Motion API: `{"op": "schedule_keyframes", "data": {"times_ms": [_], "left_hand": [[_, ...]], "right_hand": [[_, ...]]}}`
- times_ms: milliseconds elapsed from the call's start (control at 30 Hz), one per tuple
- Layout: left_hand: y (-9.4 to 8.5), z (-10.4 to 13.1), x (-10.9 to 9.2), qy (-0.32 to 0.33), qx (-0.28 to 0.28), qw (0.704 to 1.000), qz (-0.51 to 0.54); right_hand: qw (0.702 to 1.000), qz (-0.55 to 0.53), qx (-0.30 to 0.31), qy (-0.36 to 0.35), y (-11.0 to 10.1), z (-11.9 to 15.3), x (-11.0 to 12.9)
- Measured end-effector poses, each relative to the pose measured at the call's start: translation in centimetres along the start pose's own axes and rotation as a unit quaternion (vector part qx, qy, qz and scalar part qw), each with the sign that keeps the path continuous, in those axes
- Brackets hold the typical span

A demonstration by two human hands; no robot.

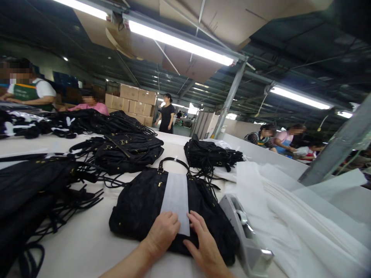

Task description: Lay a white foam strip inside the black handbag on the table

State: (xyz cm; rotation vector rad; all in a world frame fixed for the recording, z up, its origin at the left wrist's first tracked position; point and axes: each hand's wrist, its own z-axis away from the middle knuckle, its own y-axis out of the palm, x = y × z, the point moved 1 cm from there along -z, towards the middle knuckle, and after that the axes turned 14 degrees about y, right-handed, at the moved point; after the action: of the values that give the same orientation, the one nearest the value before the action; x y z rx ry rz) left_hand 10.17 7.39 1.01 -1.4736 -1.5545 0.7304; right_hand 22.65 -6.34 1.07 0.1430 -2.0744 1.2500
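The black handbag (139, 208) lies flat on the white bench (87, 247) just in front of the person, its handle pointing away, with a white paper strip (176, 200) laid lengthwise over its middle. Far to the left, heaps of black bags (34, 189) with loose straps crowd the bench, and another pile (127, 152) sits just behind the handbag, likely stock set within reach. The left hand (162, 231) rests fingers-down on the near end of the strip, pressing rather than gripping, seemingly to keep the paper from sliding. The right hand (204, 245) lies flat and spread on the bag just beside the strip's right edge, holding nothing. Right of it stands a grey tape dispenser (246, 235), then stacked white sheets (290, 216). Other people work at the far benches.
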Motion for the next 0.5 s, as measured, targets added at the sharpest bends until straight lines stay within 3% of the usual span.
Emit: {"op": "schedule_keyframes", "data": {"times_ms": [133, 233, 500], "left_hand": [[-0.2, 0.6, -0.2, -0.004, 0.005, 1.000, 0.004], [-0.2, 1.1, -0.4, -0.006, -0.001, 1.000, 0.009], [-0.5, 2.5, 0.1, -0.035, -0.087, 0.993, 0.066]], "right_hand": [[0.998, 0.067, 0.002, -0.016, 0.0, -0.7, 0.7], [0.987, 0.127, 0.033, -0.088, 0.2, -0.8, 0.8], [0.975, 0.134, -0.004, -0.176, 1.1, -1.0, -2.1]]}}
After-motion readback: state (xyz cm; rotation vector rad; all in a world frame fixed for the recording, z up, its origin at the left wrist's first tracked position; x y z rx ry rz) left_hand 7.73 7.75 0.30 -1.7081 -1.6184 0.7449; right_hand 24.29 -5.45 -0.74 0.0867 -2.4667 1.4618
